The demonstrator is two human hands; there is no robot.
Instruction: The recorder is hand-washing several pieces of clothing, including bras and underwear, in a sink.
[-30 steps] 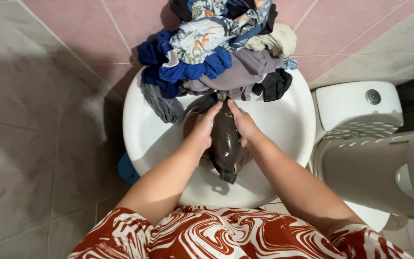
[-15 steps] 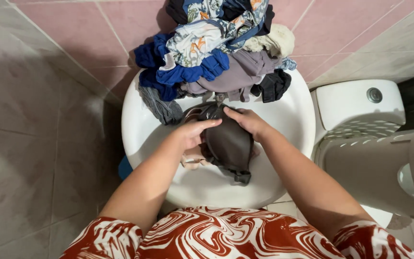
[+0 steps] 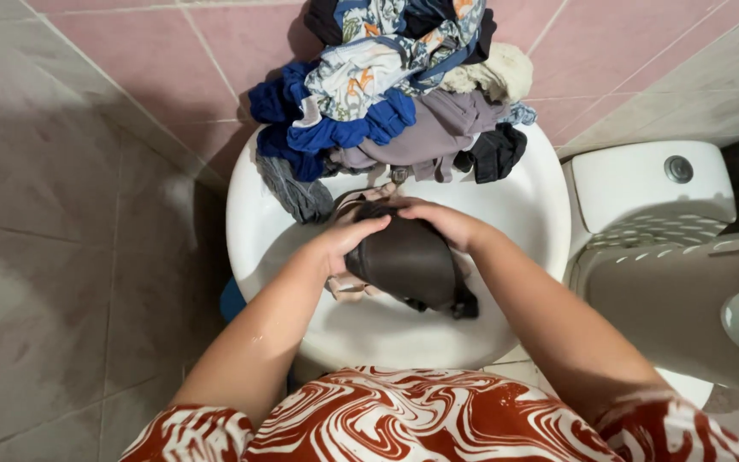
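Note:
A wet dark brown garment [image 3: 405,261] is held over the white sink basin [image 3: 523,214]. My left hand [image 3: 348,242] grips its left edge and my right hand [image 3: 446,224] grips its top right edge, fingers curled over the cloth. The cloth is spread wide between both hands, a dark strap hanging at its lower right. A tap [image 3: 399,174] sits just beyond the hands, partly hidden by laundry.
A heap of clothes [image 3: 387,85], blue, grey, patterned and black, lies on the back rim of the sink. A white toilet cistern [image 3: 643,184] and a grey plastic basket [image 3: 686,299] stand to the right. Grey and pink tiles surround.
The garment, bunched into a narrow upright roll a second ago, has been spread out wide. Both hands moved apart and slightly toward the tap.

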